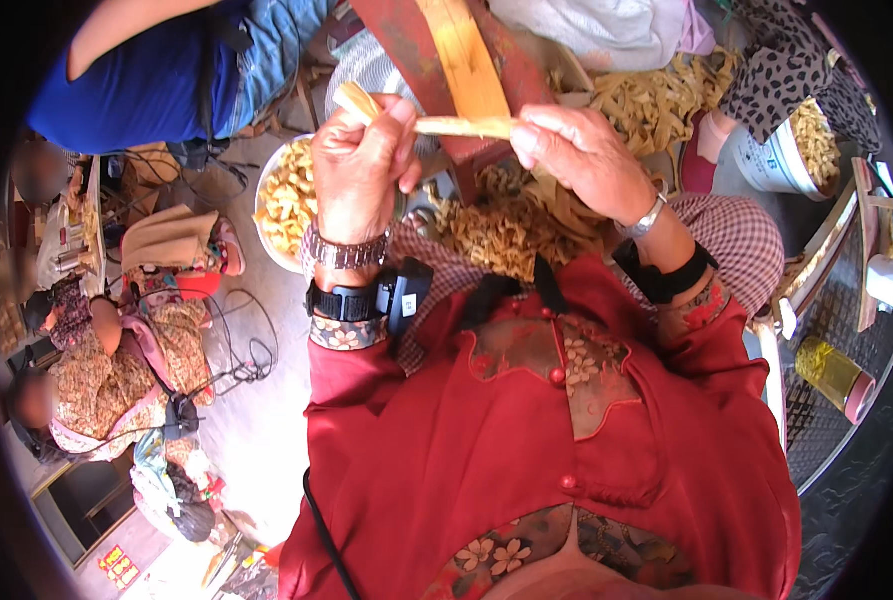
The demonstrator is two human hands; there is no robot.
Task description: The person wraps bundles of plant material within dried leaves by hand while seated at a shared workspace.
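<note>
A pale yellow, flat dried strip is stretched between my two hands, roughly level. My left hand is closed round its left part, and a folded or doubled end sticks out above the thumb. My right hand pinches the other end between thumb and fingers. Below the hands, on a checked cloth over my lap, lies a heap of curled, brownish strips. Just left of my left wrist stands a white bucket filled with short, yellowish, knotted-looking pieces.
Ahead is a red bench with a bare wooden plank on it. More long strips lie to the far right, near another white bucket. People sit around, and a cable loops over the floor at left. A yellow-filled jar stands right.
</note>
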